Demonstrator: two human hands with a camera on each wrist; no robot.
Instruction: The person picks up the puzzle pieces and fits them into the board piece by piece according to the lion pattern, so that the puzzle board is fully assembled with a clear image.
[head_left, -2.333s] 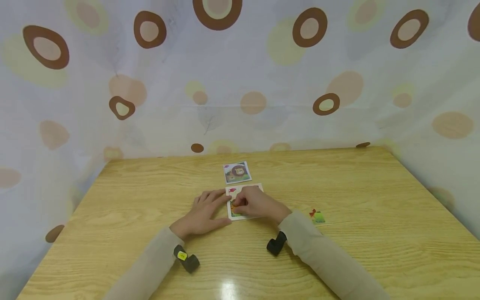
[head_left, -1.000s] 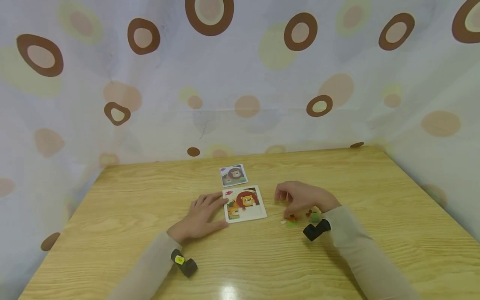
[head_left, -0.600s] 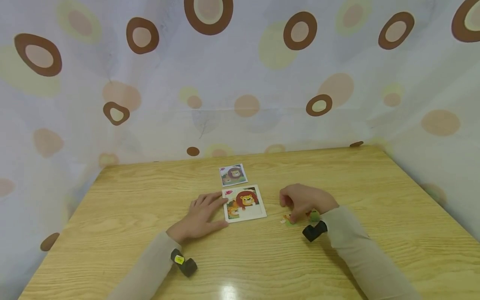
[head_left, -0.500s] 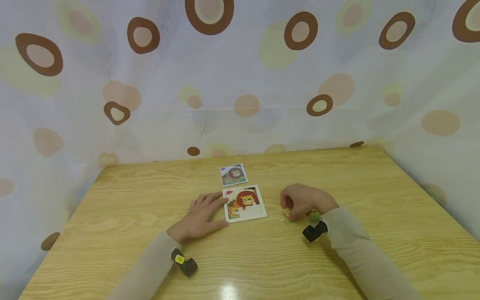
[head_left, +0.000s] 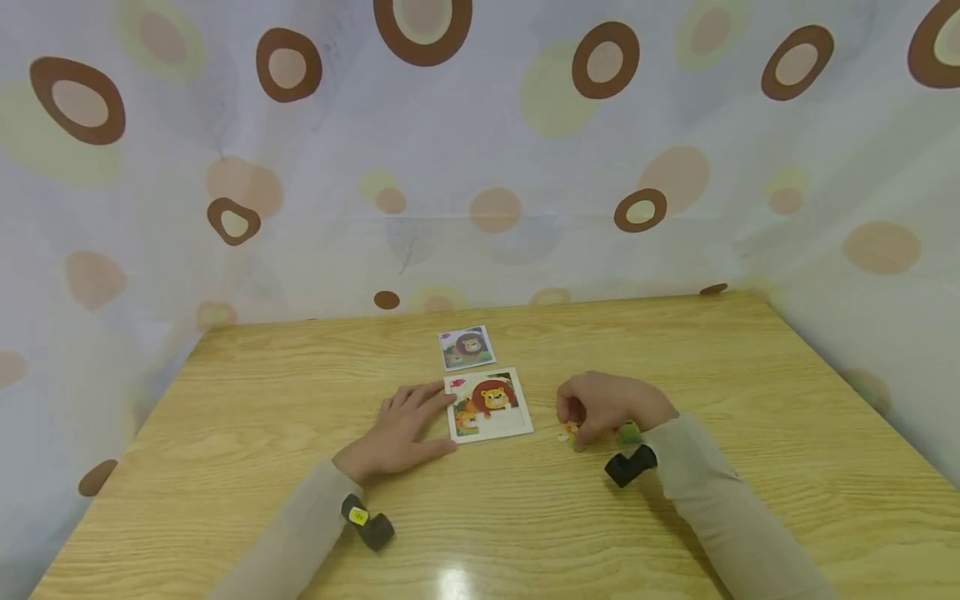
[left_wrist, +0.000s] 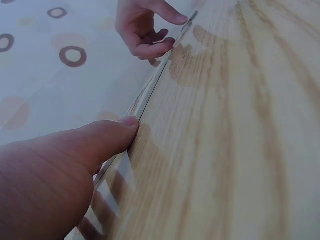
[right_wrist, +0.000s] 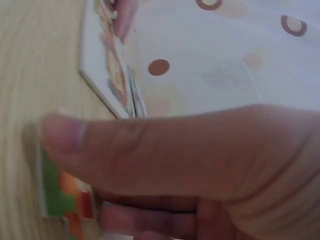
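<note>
A square white-framed jigsaw board (head_left: pixel 504 425) lies on the table, with a lion and a cub showing in its fitted pieces. Its lower right part is bare white. My left hand (head_left: pixel 397 429) rests flat beside it, the thumb and fingertips touching its left edge. To the right of the board, my right hand (head_left: pixel 611 400) pinches a jigsaw piece (head_left: pixel 567 433) at the tabletop between thumb and curled fingers. In the right wrist view that piece (right_wrist: pixel 56 192) is green and orange, partly hidden by the thumb. Another green piece (head_left: pixel 628 432) lies under the right wrist, partly covered.
A smaller lion picture card (head_left: pixel 467 348) lies just behind the board. The wooden table (head_left: pixel 480 517) ends at a patterned cloth (head_left: pixel 442 167) at the back. Black camera mounts (head_left: pixel 630 465) sit on both wrists.
My right hand has left the board and moved right to the loose pieces, taking hold of one. More recently that piece has shifted slightly at the fingertips. The left hand has stayed put.
</note>
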